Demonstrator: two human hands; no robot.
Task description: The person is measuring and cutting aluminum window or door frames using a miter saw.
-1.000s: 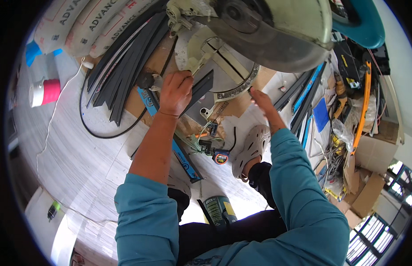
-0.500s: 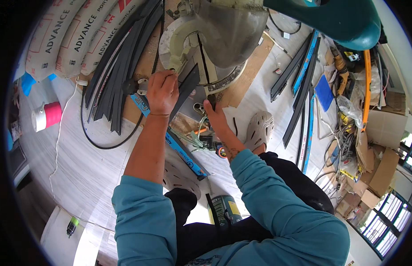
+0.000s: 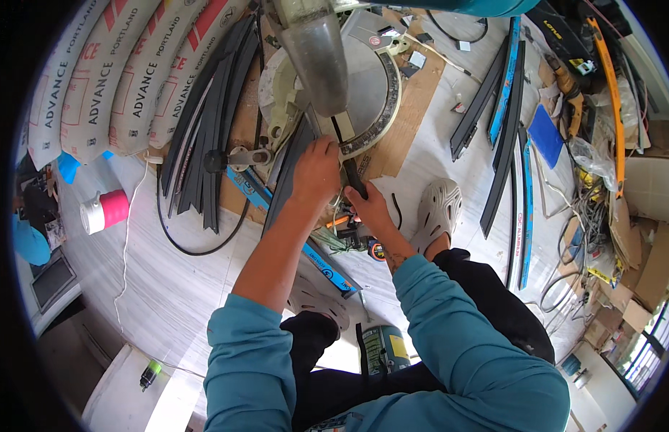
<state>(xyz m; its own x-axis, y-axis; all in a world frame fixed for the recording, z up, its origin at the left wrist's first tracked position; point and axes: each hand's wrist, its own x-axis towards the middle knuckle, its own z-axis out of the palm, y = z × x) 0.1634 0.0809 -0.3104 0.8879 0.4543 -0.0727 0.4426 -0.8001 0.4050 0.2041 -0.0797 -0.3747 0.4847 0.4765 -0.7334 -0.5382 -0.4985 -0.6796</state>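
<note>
A miter saw stands in front of me, its cloudy blade guard (image 3: 316, 65) over the round table (image 3: 374, 86). My right hand (image 3: 370, 210) is closed around the black handle (image 3: 355, 180) at the table's front. Just left of it, my left hand (image 3: 318, 173) has curled fingers at the table's front edge, by the slot; what they grip, if anything, is hidden. A dark grey profile strip (image 3: 285, 176) slants beside my left hand, against the saw's fence. Left of the strip is a clamp with a black knob (image 3: 216, 161).
Cement bags (image 3: 144, 79) and a bundle of black strips (image 3: 212, 144) are on the left, near a pink-and-white jug (image 3: 104, 211). More strips (image 3: 504, 151) lie at right, beside cables and cardboard. A tape measure (image 3: 377, 250) and a green bucket (image 3: 385, 349) are near my feet.
My left hand has moved right, from beside the clamp to the table's front edge. The saw head and guard have swung left. My right hand stays at the handle; the view has shifted slightly.
</note>
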